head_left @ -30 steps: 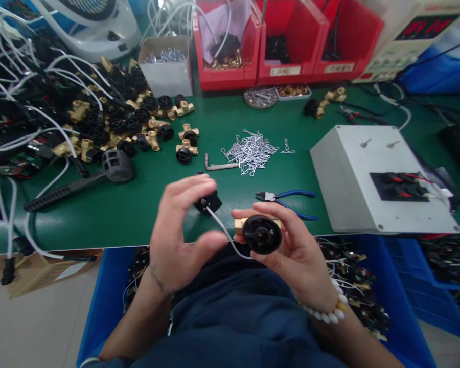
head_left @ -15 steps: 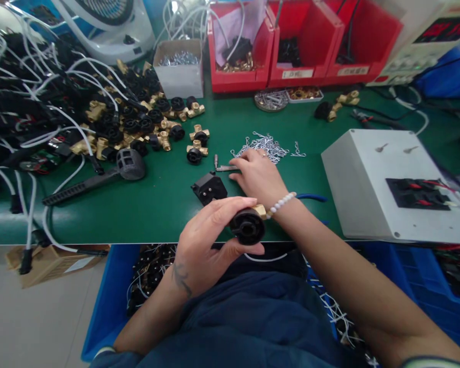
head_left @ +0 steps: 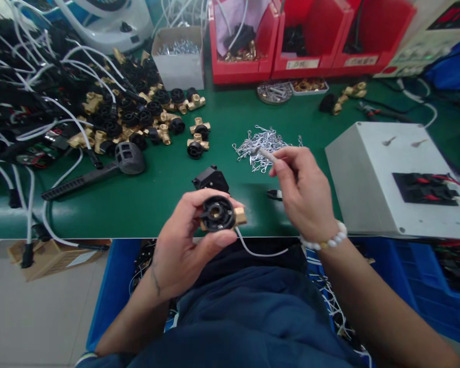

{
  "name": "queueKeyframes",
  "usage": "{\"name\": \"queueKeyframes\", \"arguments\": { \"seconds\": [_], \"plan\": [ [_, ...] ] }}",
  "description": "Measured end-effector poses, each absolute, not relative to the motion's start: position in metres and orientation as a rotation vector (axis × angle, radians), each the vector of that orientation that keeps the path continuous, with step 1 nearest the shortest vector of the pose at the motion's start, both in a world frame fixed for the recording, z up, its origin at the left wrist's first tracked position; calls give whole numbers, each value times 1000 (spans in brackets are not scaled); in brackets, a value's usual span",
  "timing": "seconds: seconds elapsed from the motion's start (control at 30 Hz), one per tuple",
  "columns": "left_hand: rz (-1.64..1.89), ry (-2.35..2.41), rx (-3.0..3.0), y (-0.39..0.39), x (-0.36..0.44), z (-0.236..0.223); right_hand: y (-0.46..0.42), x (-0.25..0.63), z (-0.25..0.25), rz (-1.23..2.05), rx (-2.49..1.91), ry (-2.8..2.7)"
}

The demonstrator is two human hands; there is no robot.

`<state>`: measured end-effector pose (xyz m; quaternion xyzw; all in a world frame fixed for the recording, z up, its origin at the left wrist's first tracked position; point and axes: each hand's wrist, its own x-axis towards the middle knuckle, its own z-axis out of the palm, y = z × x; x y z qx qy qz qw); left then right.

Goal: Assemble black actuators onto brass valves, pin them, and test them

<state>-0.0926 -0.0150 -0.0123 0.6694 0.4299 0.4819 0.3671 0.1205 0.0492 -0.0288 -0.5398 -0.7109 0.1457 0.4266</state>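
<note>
My left hand (head_left: 187, 245) is closed around a brass valve (head_left: 239, 215) with a round black cap (head_left: 217, 213). The cap's open, ribbed face is turned up towards me. Between the thumb and fingers of my right hand (head_left: 304, 189) is a small L-shaped metal wrench (head_left: 267, 155), its bent end pointing left over a heap of silver clip pins (head_left: 259, 138). A black housing (head_left: 210, 179) lies on the bench just behind my left hand. Beside my right hand is a black-tipped tool (head_left: 274, 194), mostly hidden by that hand.
Brass valves (head_left: 197, 145) and cabled parts crowd the left, with a dark mallet-shaped tool (head_left: 128, 158). Behind stand a white box of pins (head_left: 180, 66) and red bins (head_left: 245, 71). A grey switch box (head_left: 362, 179) stands right. Blue crates (head_left: 111, 286) sit below the bench edge.
My right hand has lifted the wrench off the bench and moved right. My left hand has shifted left with the valve, whose capped face has tilted further up.
</note>
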Motion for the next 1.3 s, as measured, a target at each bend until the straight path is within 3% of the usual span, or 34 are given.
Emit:
{"name": "queueKeyframes", "arguments": {
  "seconds": [0.13, 0.27, 0.37, 0.43, 0.57, 0.73, 0.83, 0.93, 1.07, 1.3],
  "plan": [
    [1043, 1501, 2274, -3, -135, 3, 15, 126, -31, 571, -1369, -1551],
    [373, 1503, 2953, 13, -158, 12, 1, 120, -51, 691, -1339, -1466],
    [-172, 1511, 2890, 20, -153, 17, 1, 117, -64, 715, -1376, -1469],
    [-259, 1558, 2760, 23, -147, 23, 3, 118, -69, 710, -1394, -1484],
    [-85, 1751, 2712, 30, -144, 29, 4, 120, -70, 709, -1387, -1494],
    [-153, 1634, 2770, 34, -159, 23, 3, 121, -72, 665, -1367, -1500],
    [515, 1752, 2613, 22, -161, 23, 2, 121, -75, 675, -1324, -1476],
    [1058, 1513, 2103, 4, -148, 16, 2, 119, -76, 756, -1240, -1372],
    [1141, 1170, 1819, -12, -120, -2, 5, 118, -75, 852, -1174, -1305],
    [1114, 1071, 1792, -15, -94, -12, -2, 121, -67, 834, -1181, -1342]
  ]
}}
